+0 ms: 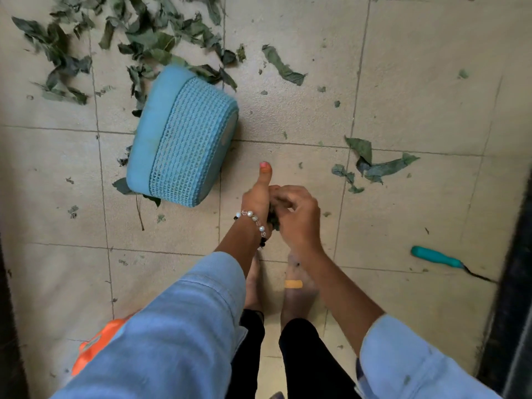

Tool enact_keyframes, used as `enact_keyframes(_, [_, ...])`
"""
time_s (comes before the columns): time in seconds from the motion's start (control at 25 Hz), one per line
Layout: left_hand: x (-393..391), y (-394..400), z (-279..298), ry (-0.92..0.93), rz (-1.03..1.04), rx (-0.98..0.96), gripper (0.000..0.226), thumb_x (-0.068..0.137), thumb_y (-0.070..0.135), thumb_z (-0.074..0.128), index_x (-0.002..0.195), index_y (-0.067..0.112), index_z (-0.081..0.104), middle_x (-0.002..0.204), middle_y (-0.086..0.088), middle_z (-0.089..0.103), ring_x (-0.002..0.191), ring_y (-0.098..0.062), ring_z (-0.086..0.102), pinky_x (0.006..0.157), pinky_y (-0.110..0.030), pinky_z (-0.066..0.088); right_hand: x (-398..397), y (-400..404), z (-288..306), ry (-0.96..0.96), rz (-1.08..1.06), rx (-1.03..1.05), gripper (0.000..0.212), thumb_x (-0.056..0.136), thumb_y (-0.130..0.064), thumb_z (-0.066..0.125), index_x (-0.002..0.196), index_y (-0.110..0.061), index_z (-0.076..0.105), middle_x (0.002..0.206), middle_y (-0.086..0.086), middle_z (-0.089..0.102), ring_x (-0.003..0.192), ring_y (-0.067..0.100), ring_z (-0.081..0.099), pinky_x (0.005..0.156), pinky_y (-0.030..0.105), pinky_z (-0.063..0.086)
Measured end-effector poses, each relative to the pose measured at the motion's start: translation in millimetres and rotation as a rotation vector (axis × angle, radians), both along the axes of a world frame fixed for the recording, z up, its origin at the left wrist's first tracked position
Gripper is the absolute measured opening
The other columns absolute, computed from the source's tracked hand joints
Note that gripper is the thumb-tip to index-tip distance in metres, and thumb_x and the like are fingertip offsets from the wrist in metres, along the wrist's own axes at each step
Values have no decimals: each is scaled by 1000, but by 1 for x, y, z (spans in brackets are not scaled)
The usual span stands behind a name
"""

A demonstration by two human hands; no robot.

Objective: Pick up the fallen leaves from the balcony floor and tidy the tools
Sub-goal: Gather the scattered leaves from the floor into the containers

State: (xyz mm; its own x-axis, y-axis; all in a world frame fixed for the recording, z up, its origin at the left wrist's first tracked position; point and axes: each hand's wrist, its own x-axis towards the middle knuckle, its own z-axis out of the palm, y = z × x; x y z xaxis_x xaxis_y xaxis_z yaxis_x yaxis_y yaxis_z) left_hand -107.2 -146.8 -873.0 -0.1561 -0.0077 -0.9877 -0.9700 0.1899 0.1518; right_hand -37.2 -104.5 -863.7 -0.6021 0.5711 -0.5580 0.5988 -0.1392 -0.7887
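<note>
Between our palms, a dark leaf clump [273,220]: left hand [257,201] and right hand [298,216] curl round it, basket [184,136] far-left

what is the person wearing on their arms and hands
Both arms are in light blue denim-like sleeves, the left sleeve and the right sleeve pushed up the forearms. The left hand has a pink-painted thumbnail and a bead and pearl bracelet at the wrist. The right hand is bare.

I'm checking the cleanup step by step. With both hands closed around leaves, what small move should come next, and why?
Probably drop the leaves, which the left hand and right hand hold together, into the blue basket. It lies tipped over nearby, so righting it first may help.
</note>
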Motion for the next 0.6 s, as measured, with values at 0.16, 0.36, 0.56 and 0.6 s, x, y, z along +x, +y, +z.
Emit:
enact_keyframes(0.16, [18,8,7,-58,56,-57,40,85,48,66,79,9,64,73,-6,68,62,-19,67,61,-27,55,38,16,16,117,526,309,29,91,-23,46,95,-11,72,116,-3,63,105,22,48,87,43,43])
enact_keyframes(0.36, [34,35,14,122,-32,-132,41,94,34,60,65,5,54,49,-3,52,34,-13,44,36,-15,36,80,57,-1,14,-120,-150,25,93,-31,57,80,-21,76,106,-4,67,96,12,55,78,23,44])
enact_keyframes(0.56, [28,32,-9,218,-261,-147,48,92,44,59,65,5,58,43,1,42,28,-8,32,34,-13,26,112,72,-84,-398,57,322,20,76,-6,76,94,1,70,91,17,68,81,28,64,68,24,44])
enact_keyframes(0.6, [28,30,-13,226,-278,-163,50,92,47,57,64,6,57,43,1,42,28,-8,31,35,-13,26,112,68,-98,-407,163,421,18,73,0,75,90,3,69,87,20,66,77,31,63,64,23,40])
